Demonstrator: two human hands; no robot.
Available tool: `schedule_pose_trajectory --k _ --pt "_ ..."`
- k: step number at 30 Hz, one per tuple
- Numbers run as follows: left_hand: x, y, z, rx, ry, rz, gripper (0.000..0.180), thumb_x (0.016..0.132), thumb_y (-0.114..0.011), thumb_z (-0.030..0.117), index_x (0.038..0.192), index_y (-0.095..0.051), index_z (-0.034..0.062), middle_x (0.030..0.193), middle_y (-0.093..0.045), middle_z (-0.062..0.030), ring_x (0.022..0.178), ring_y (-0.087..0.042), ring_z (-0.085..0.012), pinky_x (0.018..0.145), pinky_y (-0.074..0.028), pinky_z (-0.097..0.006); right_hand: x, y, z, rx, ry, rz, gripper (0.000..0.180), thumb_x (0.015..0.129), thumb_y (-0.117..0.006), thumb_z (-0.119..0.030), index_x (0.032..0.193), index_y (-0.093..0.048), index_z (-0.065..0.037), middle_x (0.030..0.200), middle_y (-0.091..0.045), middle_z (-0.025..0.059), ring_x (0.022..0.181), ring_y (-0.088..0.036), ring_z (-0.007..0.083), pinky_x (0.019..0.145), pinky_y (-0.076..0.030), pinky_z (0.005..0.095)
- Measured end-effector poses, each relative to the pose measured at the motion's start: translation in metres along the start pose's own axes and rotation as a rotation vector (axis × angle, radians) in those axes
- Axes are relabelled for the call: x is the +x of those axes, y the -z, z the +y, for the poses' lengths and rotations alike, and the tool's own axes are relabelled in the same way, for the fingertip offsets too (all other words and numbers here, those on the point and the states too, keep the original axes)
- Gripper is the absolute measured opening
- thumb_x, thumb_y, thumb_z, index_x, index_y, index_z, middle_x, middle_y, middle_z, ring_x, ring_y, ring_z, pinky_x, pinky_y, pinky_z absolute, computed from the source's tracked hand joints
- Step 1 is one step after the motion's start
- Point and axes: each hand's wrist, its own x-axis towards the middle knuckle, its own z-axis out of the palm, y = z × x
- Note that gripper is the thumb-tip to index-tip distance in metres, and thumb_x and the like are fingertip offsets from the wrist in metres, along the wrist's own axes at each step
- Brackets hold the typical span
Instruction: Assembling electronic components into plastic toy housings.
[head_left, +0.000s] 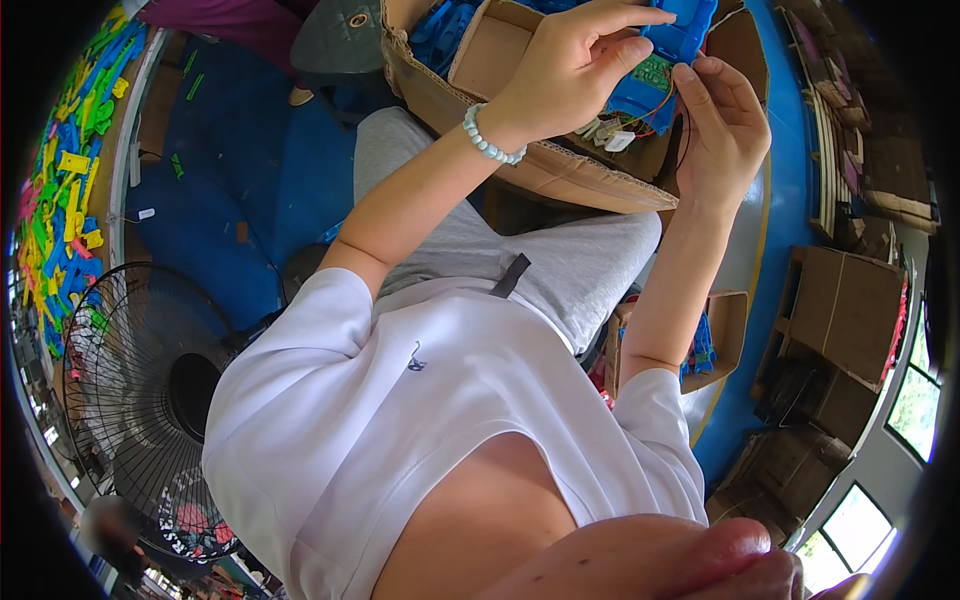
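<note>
At the top of the head view, my left hand (585, 65) grips a blue plastic casing (682, 35) between thumb and fingers. A small green circuit board (655, 72) shows at the casing, with thin red, yellow and dark wires running from it. My right hand (728, 125) has thumb and forefinger pinched together at the board's right side, by the wires; what exactly lies between them is too small to make out. Just below hangs or lies a white plug connector (619, 141). Beneath both hands is an open cardboard box (590, 178) containing blue parts (440, 38).
A smaller cardboard box (735, 330) with blue pieces stands by my right forearm. To the left are a black fan (150, 390) and a surface heaped with colourful plastic parts (75, 190). A dark stool (340, 45) and a person in purple (220, 22) are beyond. Cartons (835, 310) stack up at right.
</note>
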Motion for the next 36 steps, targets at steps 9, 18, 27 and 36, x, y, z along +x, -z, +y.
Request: schedule_pose_trajectory --k 9,18,27,36 --pt "0.000 0.002 -0.010 0.022 -0.073 0.014 0.031 0.099 -0.056 0.007 0.129 -0.059 -0.0026 0.139 -0.054 -0.0200 0.121 -0.057 -0.0201 0.097 -0.047 -0.028 0.001 -0.003 -0.001 -0.020 0.068 -0.078 0.022 0.085 -0.069 0.010 0.106 -0.062 0.010 0.104 -0.068 0.0162 0.091 -0.067 0.0181 0.081 -0.056 0.0263" --pt "0.008 -0.002 -0.015 -0.123 0.110 0.052 0.033 0.097 -0.056 0.003 0.130 -0.059 -0.0027 0.139 -0.055 -0.0144 0.115 -0.058 -0.0153 0.095 -0.047 -0.026 0.019 0.022 0.035 0.132 -0.066 -0.018 0.025 0.088 -0.066 0.008 0.113 -0.060 0.008 0.111 -0.066 0.0178 0.097 -0.066 0.0190 0.084 -0.056 0.0283" --pt "0.032 0.006 -0.037 -0.161 0.088 0.193 0.039 0.099 -0.055 0.008 0.137 -0.053 0.0000 0.140 -0.051 -0.0104 0.125 -0.050 -0.0153 0.101 -0.042 -0.024 -0.002 0.035 0.059 -0.274 -0.149 -0.221 0.035 0.096 -0.064 -0.015 0.124 -0.058 0.005 0.116 -0.068 0.0101 0.100 -0.058 0.0095 0.080 -0.047 0.0246" --pt "0.038 0.008 -0.039 0.090 -0.153 0.177 0.055 0.100 -0.055 0.009 0.151 -0.035 0.0081 0.145 -0.043 -0.0113 0.124 -0.049 -0.0205 0.092 -0.047 -0.029 -0.015 0.025 0.049 -0.209 -0.212 -0.115 0.019 0.092 -0.066 -0.003 0.109 -0.066 0.006 0.091 -0.069 0.0047 0.075 -0.060 0.0090 0.067 -0.048 0.0232"
